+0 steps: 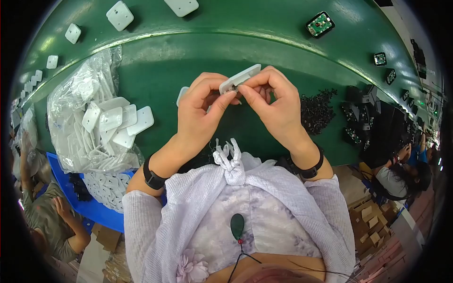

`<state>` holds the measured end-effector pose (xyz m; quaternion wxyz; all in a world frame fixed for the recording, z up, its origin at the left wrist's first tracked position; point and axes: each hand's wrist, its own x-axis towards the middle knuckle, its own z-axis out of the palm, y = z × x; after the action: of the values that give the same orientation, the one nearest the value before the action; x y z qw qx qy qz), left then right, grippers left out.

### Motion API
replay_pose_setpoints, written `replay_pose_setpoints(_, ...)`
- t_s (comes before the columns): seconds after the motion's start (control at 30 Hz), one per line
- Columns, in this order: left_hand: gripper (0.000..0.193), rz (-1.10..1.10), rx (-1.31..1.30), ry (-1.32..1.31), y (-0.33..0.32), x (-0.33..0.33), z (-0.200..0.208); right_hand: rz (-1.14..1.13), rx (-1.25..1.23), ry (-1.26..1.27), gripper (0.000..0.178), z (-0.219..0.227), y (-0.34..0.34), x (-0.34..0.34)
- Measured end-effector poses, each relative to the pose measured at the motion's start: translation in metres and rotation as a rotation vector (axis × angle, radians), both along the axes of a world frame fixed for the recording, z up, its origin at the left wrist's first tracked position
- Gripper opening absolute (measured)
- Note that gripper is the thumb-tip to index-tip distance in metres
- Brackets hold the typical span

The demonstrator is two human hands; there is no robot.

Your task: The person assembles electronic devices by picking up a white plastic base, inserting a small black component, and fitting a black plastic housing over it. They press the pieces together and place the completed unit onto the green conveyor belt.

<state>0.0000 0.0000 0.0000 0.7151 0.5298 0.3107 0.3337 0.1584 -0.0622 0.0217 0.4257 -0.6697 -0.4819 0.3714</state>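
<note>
Both my hands are raised over the green bench, holding one white plastic cover (243, 78) tilted between them. My left hand (200, 106) is closed, pinching the cover's near left end between thumb and fingers. My right hand (278, 104) is closed on its right side, thumb tip against the inner face. A tiny dark part (234, 87) shows at that thumb tip; its exact shape is too small to make out. Another white cover (181, 96) lies partly hidden behind my left hand. Beside my right hand is a heap of small black parts (317, 111).
On the left, a clear plastic bag (71, 101) spills white covers (141, 120). Below it a blue bin (101, 214) holds more white pieces. Black housings with circuit boards (361, 111) are stacked right. Spaced covers (120, 16) and a black-framed circuit board (320, 24) lie on the far strip. People sit either side.
</note>
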Motion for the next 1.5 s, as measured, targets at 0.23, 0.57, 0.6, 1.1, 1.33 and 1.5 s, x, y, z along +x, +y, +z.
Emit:
replay_pose_setpoints(0.23, 0.006, 0.025, 0.153, 0.017, -0.002, -0.001, 0.005, -0.088, 0.12, 0.183, 0.011, 0.001, -0.008, -0.012)
replay_pose_setpoints(0.57, 0.006, -0.064, -0.003, -0.011, -0.009, -0.003, 0.016, -0.036, 0.181, -0.103, 0.025, 0.013, -0.015, 0.004)
replay_pose_setpoints(0.6, 0.006, -0.065, -0.002, -0.013, -0.009, -0.004, 0.016, -0.037, 0.064, -0.019, 0.023, 0.016, -0.016, 0.004)
replay_pose_setpoints(1.1, 0.01, -0.021, 0.731, 0.553, 0.057, 0.026, 0.0, -0.399, 0.122, -1.105, 0.039, 0.022, 0.056, 0.111)
replay_pose_setpoints(1.33, 0.023, -0.044, 0.955, 0.754, 0.052, 0.047, -0.004, -0.151, -0.314, -0.974, 0.029, 0.021, 0.094, 0.15)
replay_pose_setpoints(1.5, 0.053, -0.014, 1.081, 0.821, 0.025, 0.034, -0.005, -0.154, -0.045, -0.231, 0.042, -0.008, 0.05, 0.135)
